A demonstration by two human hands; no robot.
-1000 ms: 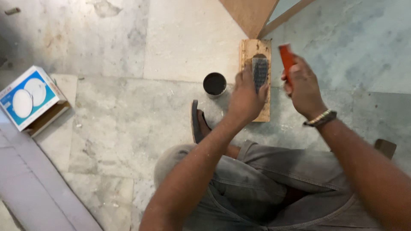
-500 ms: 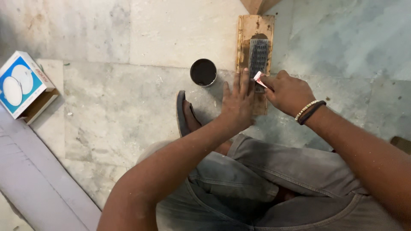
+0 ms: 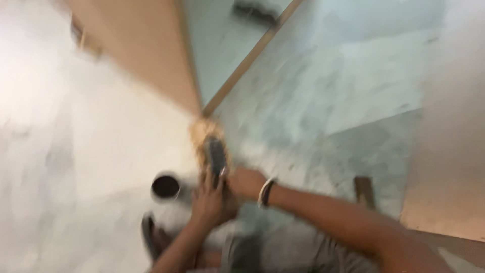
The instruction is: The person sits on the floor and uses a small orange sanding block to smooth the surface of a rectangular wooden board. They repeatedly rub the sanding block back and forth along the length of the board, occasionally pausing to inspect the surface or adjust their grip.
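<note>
Though blur hides our grips, left hand (image 3: 208, 199) and right hand (image 3: 242, 183) press the stiff wooden block (image 3: 204, 134) beside the dark cup (image 3: 165, 186); its edges look safest.

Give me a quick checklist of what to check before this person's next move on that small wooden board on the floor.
1. Left hand on the wooden board: ok, it presses near the board's close end.
2. Right hand at the board: ok, beside the left hand.
3. What the right fingers hold: cannot tell, too blurred.
4. Dark ribbed piece lying on the board: ok.
5. Small dark cup apart from the hands: ok, left of the board.
6. Picture sharpness: not ok, motion blur.
</note>
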